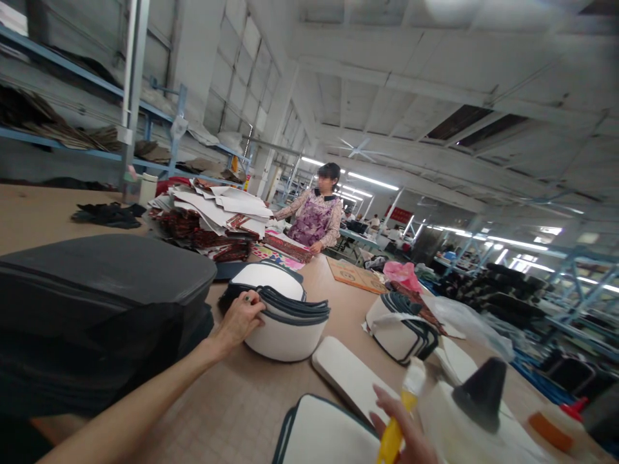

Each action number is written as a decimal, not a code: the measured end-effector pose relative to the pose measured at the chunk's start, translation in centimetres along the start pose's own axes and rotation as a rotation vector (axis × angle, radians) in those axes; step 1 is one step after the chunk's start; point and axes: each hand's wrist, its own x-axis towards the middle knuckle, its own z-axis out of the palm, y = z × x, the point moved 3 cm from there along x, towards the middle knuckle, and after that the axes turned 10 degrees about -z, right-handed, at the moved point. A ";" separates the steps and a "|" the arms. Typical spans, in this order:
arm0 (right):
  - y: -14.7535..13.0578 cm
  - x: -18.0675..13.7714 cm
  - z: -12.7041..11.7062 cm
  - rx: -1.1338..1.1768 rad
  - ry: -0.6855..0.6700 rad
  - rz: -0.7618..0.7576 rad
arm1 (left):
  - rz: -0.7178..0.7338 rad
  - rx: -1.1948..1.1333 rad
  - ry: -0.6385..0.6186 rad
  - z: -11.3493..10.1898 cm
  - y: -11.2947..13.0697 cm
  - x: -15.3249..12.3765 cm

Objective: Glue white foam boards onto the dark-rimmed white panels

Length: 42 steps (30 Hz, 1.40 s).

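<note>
My left hand (242, 319) pinches the left end of a curved white panel with dark edging (290, 335), part of a small bundle standing on the table. Behind it lies a similar white piece with a dark rim (268, 278). At the lower right, my right hand (406, 422) is closed around a yellow-handled brush (397, 425) with pale bristles pointing up. Under and beside that hand are a flat white panel with dark edges (329, 435) and a long rounded white board (355, 374). A whitish bottle with a dark cone-shaped top (483, 399) stands to the right, partly blurred.
A tall stack of black panels (106, 270) fills the left. Paper and patterned pieces (207, 219) are heaped behind, near a person (316, 216) across the table. To the right are another white-and-dark bundle (401, 328), cardboard (355, 274) and a red-tipped bottle (558, 422).
</note>
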 end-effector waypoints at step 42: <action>-5.2 8.7 9.0 -0.066 -0.228 -0.793 | -0.313 -0.533 -0.688 0.2 0.2 3.5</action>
